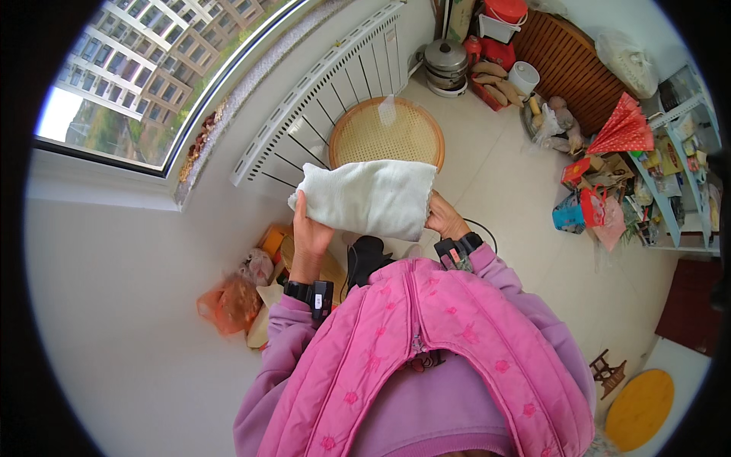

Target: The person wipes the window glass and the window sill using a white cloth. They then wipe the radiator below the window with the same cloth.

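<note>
A pale, whitish-green cloth (369, 199) is stretched between my two hands, in front of my body at about waist height. It looks folded, with a scalloped edge on its right side. My left hand (311, 232) grips its lower left corner, the thumb up along the edge. At its right edge my right hand (446, 218) holds on, with some fingers hidden behind the cloth. Beyond the cloth is a round woven tray (381, 128) with an orange-brown rim, partly covered by it in this view.
A white radiator (320, 95) runs under the window at the left. Orange and clear plastic bags (231, 303) lie by my left forearm. A lidded steel pot (446, 62) stands at the back. Shelves (666, 186) with packages and a red dotted umbrella (623, 128) line the right.
</note>
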A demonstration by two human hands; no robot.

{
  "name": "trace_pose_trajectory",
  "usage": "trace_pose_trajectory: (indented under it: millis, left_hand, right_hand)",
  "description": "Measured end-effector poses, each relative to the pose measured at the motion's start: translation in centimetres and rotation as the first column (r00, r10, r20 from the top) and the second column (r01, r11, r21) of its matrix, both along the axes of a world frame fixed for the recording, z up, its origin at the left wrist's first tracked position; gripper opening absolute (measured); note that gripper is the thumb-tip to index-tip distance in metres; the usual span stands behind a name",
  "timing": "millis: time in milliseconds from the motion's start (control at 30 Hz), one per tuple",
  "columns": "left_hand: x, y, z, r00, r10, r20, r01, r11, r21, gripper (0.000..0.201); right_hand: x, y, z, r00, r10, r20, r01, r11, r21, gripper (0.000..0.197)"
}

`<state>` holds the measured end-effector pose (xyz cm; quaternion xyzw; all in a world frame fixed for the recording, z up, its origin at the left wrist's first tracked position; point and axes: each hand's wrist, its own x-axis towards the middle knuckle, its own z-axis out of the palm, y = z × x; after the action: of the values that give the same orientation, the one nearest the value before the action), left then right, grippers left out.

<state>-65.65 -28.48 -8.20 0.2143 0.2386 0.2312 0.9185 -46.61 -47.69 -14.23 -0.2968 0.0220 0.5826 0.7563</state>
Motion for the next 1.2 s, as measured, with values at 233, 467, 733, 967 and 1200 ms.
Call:
trace_pose_trajectory:
  millis: [233, 467, 733, 967, 1200]
  left_hand:
    - [-0.6, 2.1, -3.2, 0.856, -0.136, -0.499, 0.293, 0.922, 0.251, 0.052]
    - [0.3, 1.4, -3.0, 0.694, 0.142, -0.706, 0.366, 0.775, 0.515, 0.038]
    - [5.6, -2.7, 1.7, 0.773, -0.405, -0.488, 0.574, 0.774, 0.268, 0.041]
    - [5.9, -2.8, -0.1, 0.787, -0.31, -0.534, 0.504, 0.821, 0.266, 0.034]
    - [4.9, -2.1, -0.9, 0.812, -0.329, -0.481, 0.491, 0.831, 0.26, 0.031]
  right_hand:
    - [2.0, 0.3, 0.7, 1.0, -0.024, 0.019, 0.023, 0.998, 0.059, 0.034]
    - [1.8, 1.5, 2.4, 0.96, -0.056, 0.274, 0.074, 0.996, -0.054, 0.034]
    - [-1.5, 4.2, 3.9, 0.661, 0.193, 0.725, -0.019, 0.97, -0.241, 0.047]
    - [-0.8, 3.5, 4.0, 0.76, 0.325, 0.562, -0.3, 0.944, -0.139, 0.055]
    - [0.4, 3.1, 2.8, 0.834, 0.385, 0.395, -0.356, 0.923, -0.149, 0.051]
